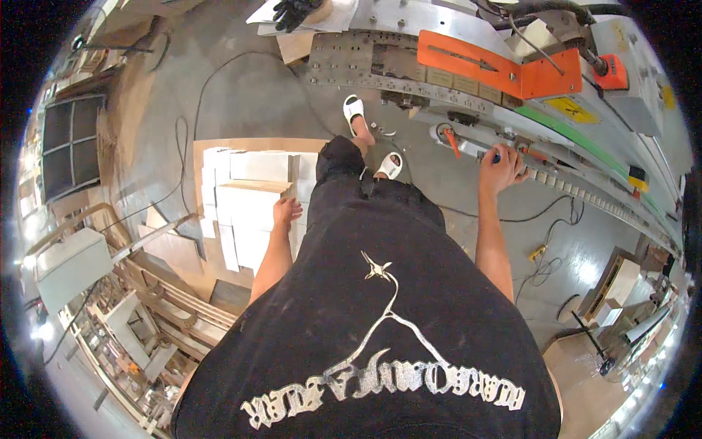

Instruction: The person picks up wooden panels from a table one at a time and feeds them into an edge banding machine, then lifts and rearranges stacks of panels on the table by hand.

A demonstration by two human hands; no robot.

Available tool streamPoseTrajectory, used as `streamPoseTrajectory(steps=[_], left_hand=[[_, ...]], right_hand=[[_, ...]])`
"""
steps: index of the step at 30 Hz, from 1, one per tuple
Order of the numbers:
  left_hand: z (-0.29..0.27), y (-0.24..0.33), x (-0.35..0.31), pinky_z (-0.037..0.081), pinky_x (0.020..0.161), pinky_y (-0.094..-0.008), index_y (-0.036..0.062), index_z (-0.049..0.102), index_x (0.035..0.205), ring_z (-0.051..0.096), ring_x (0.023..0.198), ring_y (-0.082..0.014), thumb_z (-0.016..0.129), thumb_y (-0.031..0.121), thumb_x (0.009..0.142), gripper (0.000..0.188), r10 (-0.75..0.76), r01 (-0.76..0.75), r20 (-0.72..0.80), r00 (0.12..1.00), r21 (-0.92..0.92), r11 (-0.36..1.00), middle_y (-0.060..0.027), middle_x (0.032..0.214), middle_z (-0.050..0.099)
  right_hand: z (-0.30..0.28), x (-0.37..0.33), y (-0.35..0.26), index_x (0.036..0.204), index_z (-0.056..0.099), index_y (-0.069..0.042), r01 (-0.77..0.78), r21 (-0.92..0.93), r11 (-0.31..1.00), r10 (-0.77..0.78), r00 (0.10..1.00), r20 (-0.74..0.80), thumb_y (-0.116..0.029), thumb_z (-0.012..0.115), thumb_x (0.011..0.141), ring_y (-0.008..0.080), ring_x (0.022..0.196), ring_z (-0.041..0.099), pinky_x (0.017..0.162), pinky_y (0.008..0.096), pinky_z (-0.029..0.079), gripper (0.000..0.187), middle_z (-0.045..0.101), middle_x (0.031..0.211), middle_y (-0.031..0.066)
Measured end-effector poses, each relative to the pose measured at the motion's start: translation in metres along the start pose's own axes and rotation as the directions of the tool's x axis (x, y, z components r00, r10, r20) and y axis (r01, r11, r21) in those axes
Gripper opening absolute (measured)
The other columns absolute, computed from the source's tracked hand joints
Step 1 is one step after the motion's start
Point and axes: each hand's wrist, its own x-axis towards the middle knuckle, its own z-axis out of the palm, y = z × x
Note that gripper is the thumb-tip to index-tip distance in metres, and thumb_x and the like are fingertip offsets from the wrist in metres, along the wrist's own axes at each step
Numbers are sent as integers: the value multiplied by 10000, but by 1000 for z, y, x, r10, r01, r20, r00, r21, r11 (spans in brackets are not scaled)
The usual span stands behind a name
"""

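Observation:
My right hand (502,173) is closed around a small dark blue knob (496,157) on the side of a long machine. Beside it, an orange clamp lever (451,142) stands on the machine's pale metal rail (474,144). My left hand (287,211) hangs at my side with its fingers loosely curved and apart, holding nothing. Nearest to that hand is a stack of white panels (248,197), though whether it touches them I cannot tell.
The machine carries an orange guard plate (468,64), a red-orange switch box (611,72) and a ribbed conveyor track (578,192). Cables (541,217) trail over the grey floor. A black glove (294,13) lies at the top. Wooden racking (172,311) stands at the left.

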Motion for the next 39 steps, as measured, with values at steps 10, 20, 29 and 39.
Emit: streamPoseTrajectory(steps=[10, 20, 29, 39], left_hand=[[19, 8, 14, 553, 662, -401, 4, 533, 1118, 654, 742, -268, 546, 203, 880, 310, -88, 78, 88, 992, 109, 991, -165, 887, 652], [33, 67, 9, 528, 655, -352, 23, 545, 1020, 646, 769, -245, 575, 245, 883, 263, 1, -52, 230, 973, 214, 975, -146, 904, 645], [22, 94, 3, 532, 667, -343, -1, 546, 1101, 648, 756, -231, 546, 228, 902, 304, -13, -72, 230, 973, 356, 932, -148, 916, 649], [22, 84, 14, 452, 548, -262, 27, 602, 1019, 575, 663, -143, 570, 205, 885, 225, 115, -302, 351, 929, 545, 782, -61, 832, 618]], right_hand=[[2, -4, 1, 825, 684, -192, -27, -27, 999, 26, 999, -40, -241, 665, 729, 232, 1092, 537, 1021, 606, 197, 109, 639, 1006, -21], [4, -2, 1, 794, 641, -211, -20, 18, 1000, 21, 994, -104, -213, 630, 775, 203, 1039, 545, 1025, 556, 208, 22, 628, 930, -58], [-8, -8, 8, 800, 653, -175, -30, 76, 997, 35, 997, -70, -210, 634, 748, 212, 1033, 545, 1035, 564, 197, 65, 630, 932, -19], [-1, 5, 7, 762, 625, -178, -52, 162, 985, 81, 981, -174, -192, 625, 741, 201, 976, 557, 1032, 548, 200, 25, 630, 888, -38]])
